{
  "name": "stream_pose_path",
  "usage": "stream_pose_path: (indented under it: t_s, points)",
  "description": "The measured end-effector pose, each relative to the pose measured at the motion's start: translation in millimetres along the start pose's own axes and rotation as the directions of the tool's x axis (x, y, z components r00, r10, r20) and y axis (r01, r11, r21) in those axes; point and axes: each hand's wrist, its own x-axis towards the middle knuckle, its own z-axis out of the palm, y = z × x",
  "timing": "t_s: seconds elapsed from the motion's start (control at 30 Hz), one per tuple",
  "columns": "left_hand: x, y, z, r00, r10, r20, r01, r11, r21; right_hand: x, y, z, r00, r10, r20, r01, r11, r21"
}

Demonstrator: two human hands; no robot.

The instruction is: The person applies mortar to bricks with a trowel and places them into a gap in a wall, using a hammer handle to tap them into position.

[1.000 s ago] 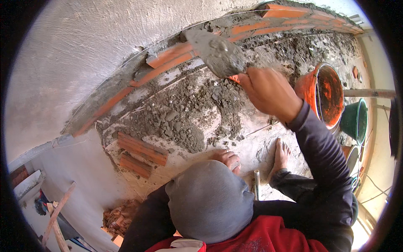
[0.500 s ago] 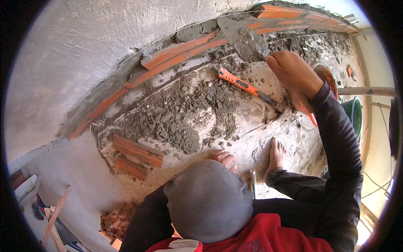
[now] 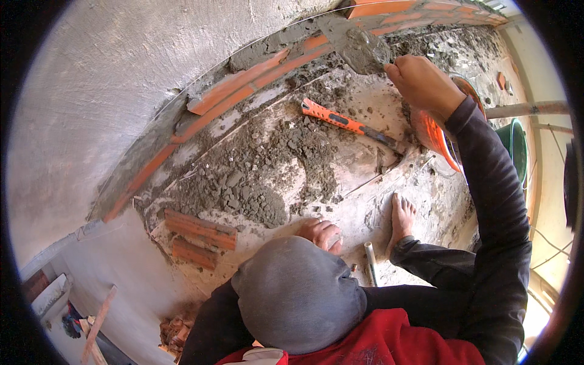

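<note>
My right hand (image 3: 424,83) is closed round the handle of a masonry trowel; the grip lies mostly hidden in the fingers. The trowel blade (image 3: 363,52), coated in wet grey mortar, lies against the mortar on top of the low brick course (image 3: 243,82) along the wall. Low down in the middle, my left hand (image 3: 320,233) has its fingers curled near the floor, beside a rounded grey-cloth shape (image 3: 298,298). Its palm is hidden. Between the hands, a hammer with an orange and black handle (image 3: 340,120) rests on the mortar-strewn floor.
Loose bricks (image 3: 201,230) lie at the left, near heaps of crumbly mortar (image 3: 243,194). An orange bucket (image 3: 439,137) and a green bucket (image 3: 516,149) stand by my right arm. A pale pipe (image 3: 371,263) is near my bare foot (image 3: 403,222). A taut string follows the bricks.
The whole view has shifted slightly. My right hand and the trowel stay at the top of the brick course, the blade turned a little. My left hand remains low near the floor.
</note>
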Motion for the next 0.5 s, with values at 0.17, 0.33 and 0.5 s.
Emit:
stream_pose_path:
  t_s: [0.17,0.33,0.5]
  points:
    - [5.8,7.6,-5.1,1.000,-0.009,0.009,0.009,1.000,0.004,2.3,20.9,0.4,0.996,-0.003,0.084,-0.002,0.998,0.067]
    - [-0.5,-1.4,-3.0,0.997,0.047,-0.053,-0.047,0.999,0.002,-2.5,15.6,-5.5,0.945,0.141,0.294,-0.305,0.698,0.647]
    - [5.6,7.8,-5.0,1.000,-0.017,0.021,0.017,1.000,0.006,-35.2,-42.6,69.4,0.850,0.344,0.400,-0.372,-0.145,0.917]
